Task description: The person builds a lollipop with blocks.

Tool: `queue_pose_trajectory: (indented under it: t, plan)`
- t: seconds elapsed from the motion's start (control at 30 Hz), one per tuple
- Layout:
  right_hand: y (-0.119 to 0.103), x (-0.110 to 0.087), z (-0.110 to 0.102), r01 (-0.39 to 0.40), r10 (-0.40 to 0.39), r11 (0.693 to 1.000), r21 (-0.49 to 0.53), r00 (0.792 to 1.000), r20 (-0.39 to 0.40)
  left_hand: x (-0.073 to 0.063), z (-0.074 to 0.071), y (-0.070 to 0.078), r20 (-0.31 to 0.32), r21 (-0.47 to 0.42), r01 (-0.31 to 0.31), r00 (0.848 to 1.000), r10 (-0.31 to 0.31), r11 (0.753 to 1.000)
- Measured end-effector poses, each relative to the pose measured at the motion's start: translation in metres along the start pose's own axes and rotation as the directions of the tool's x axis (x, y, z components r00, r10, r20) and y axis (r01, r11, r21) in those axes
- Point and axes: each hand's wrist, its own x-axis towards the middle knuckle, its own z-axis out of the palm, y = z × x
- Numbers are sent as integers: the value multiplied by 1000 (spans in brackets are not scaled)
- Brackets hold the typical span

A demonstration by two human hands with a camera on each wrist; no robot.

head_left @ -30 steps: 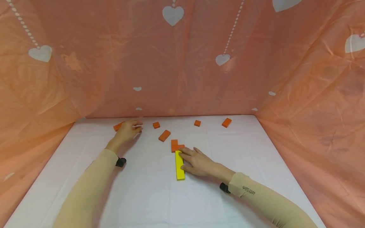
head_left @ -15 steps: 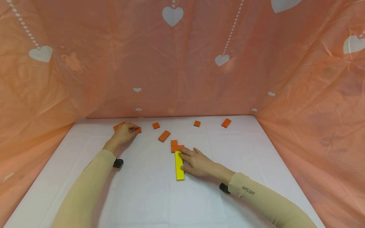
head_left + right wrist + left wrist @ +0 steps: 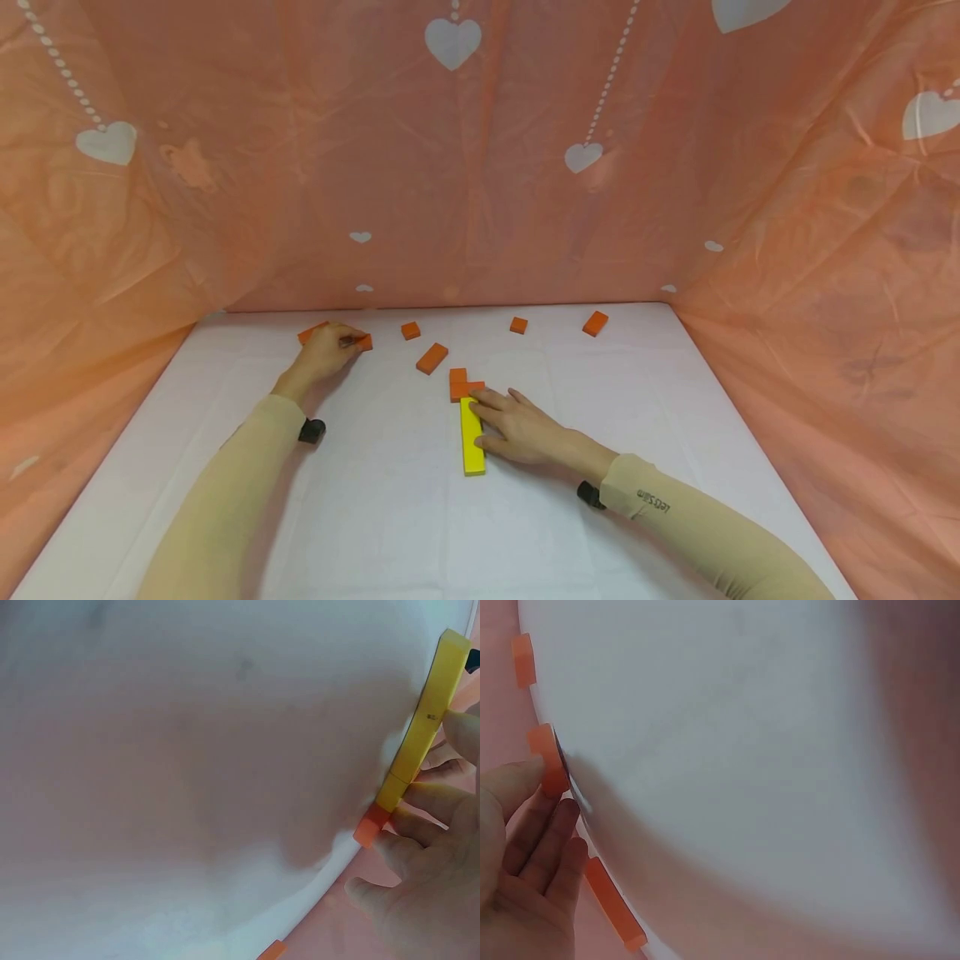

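The left grip point(image 3: 322, 350) pinches an orange block point(image 3: 550, 746) between thumb and fingers, beyond and to the left of the yellow bar point(image 3: 472, 442). The right grip point(image 3: 525, 429) is loose, its fingers spread, its thumb touching the right side of the yellow bar, which lies on the white-covered counter point(image 3: 375, 517). Two orange pieces point(image 3: 458, 391) sit against the bar's far end. Beyond it to the left lie a tilted orange brick point(image 3: 432, 358), a small orange cuboid point(image 3: 410, 331) and a partly hidden orange slab point(image 3: 309, 333); beyond it to the right, a small orange chunk point(image 3: 519, 326) and an oblong orange tile point(image 3: 596, 324).
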Motion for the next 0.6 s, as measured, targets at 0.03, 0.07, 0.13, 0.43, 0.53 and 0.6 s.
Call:
queue_pose_trajectory:
  t: [0.03,0.07,0.13,0.43,0.53,0.6]
  plan:
    - [0,0,0,-1,1,1000,0,1000,0,0,0,0,-6,-1,-3,1000,3,1000]
    - [0,0,0,-1,1,1000,2,1000,1,0,1,1,-11,-6,-3,1000,3,1000]
    - [1,0,1,-2,2,1000,3,1000,2,0,1,3,-19,-13,-7,1000,7,1000]
    - [1,0,0,5,-5,1000,0,1000,-2,-3,5,20,-15,-103,38,999,-40,994]
    - [1,0,0,5,-5,1000,-4,1000,3,-2,9,30,-8,-138,44,999,-45,989]
    - [2,0,0,9,-9,1000,-5,1000,2,-2,12,37,-4,-147,34,999,-35,989]
